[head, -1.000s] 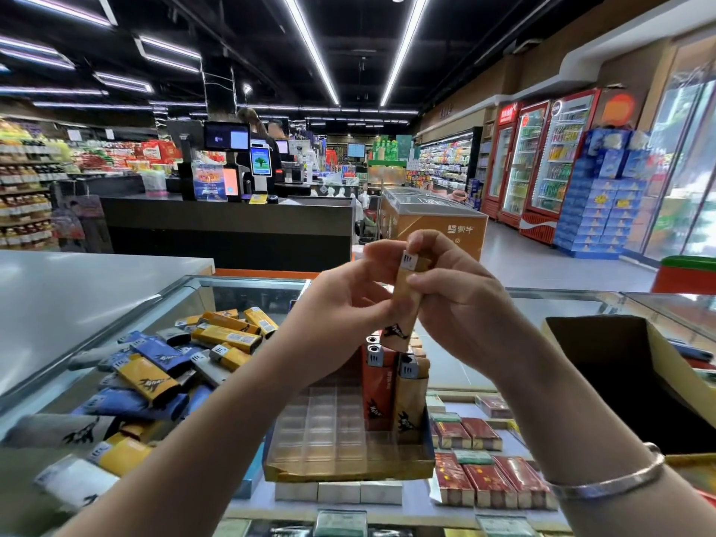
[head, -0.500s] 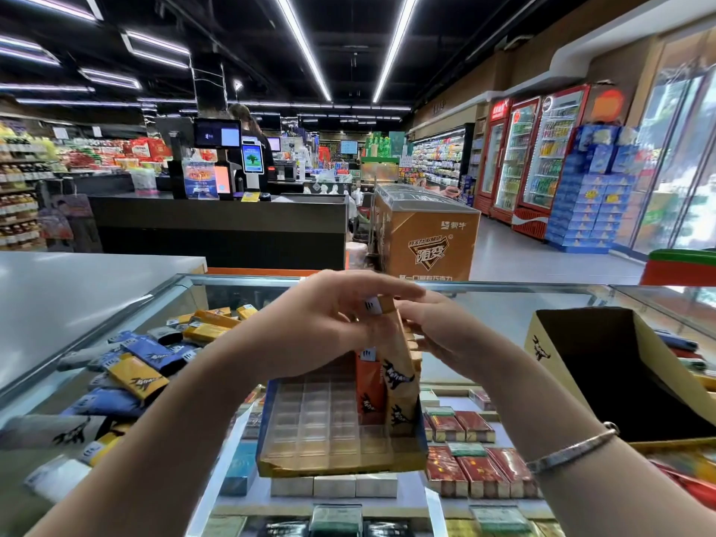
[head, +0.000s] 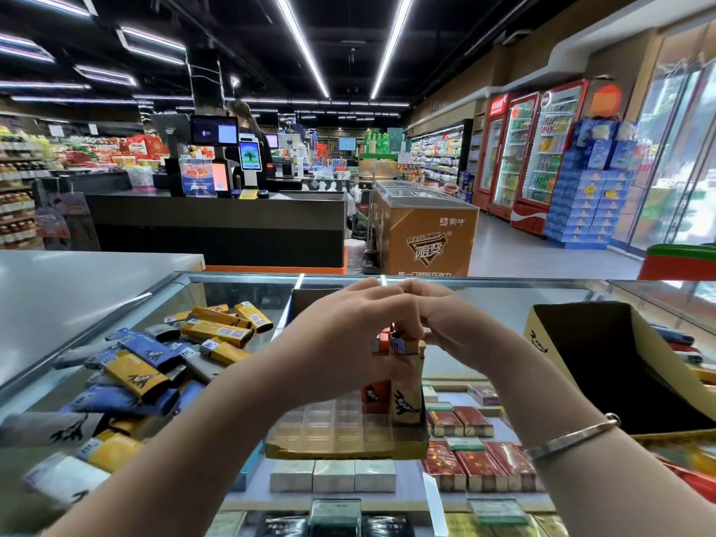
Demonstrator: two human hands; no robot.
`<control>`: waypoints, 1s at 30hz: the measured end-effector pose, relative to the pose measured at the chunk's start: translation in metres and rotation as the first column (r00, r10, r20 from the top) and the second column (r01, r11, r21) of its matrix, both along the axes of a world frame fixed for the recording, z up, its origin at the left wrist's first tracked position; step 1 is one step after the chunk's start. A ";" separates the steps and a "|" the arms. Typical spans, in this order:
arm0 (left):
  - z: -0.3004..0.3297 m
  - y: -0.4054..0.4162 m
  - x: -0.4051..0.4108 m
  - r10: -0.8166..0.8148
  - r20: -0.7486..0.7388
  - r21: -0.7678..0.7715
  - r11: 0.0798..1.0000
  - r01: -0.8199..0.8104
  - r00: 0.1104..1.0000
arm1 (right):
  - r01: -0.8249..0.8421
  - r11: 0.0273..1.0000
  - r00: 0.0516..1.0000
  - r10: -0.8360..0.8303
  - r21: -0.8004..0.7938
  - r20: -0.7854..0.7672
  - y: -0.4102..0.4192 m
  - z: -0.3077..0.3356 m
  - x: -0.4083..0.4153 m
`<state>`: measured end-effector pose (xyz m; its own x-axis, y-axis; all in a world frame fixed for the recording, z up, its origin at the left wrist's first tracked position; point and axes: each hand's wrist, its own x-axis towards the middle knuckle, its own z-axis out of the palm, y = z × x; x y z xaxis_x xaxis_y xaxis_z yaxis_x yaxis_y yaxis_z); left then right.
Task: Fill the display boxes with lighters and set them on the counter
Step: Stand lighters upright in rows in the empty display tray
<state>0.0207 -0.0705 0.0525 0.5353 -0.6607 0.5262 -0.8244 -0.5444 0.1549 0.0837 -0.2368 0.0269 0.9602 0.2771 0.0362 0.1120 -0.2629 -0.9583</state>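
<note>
While most cells of the display box [head: 341,432] stand empty, barely begun. Only a few lighters seated upright along its right side, an orange one [head: 376,395] and a tan one [head: 407,397] among them. Left hand [head: 348,327] and right hand [head: 445,323] meeting over that tan lighter, fingers [head: 410,323] curled round its top, apparently pressing it down into a cell; exact contact under the knuckles hard to tell. Box resting on the glass bench [head: 503,304], directly below the hands. Loose heap of lighters [head: 155,362], blue, yellow and grey, lying to the left, waiting. A second box [head: 604,362] open and dark at right, seemingly unfilled. By this showing, nearly all filling left to do.
</note>
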 end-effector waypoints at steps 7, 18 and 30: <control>-0.002 0.000 0.000 0.006 0.159 0.063 0.998 -0.016 0.987 | -0.013 1.000 1.000 0.013 -0.014 0.013 -0.002 -0.001 0.002; -0.002 -0.005 -0.008 -0.026 0.252 0.158 0.987 -0.015 0.967 | 0.005 0.998 1.000 -0.004 -0.056 0.026 0.000 0.001 -0.001; -0.014 -0.003 0.006 0.011 0.129 0.181 0.983 -0.034 0.992 | -0.029 0.999 0.999 0.030 -0.040 0.025 0.001 0.005 -0.007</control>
<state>0.0269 -0.0739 0.0386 0.4876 -0.7405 0.4624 -0.8183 -0.5723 -0.0535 0.0766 -0.2356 0.0323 0.9505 0.3069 0.0490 0.1446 -0.2972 -0.9438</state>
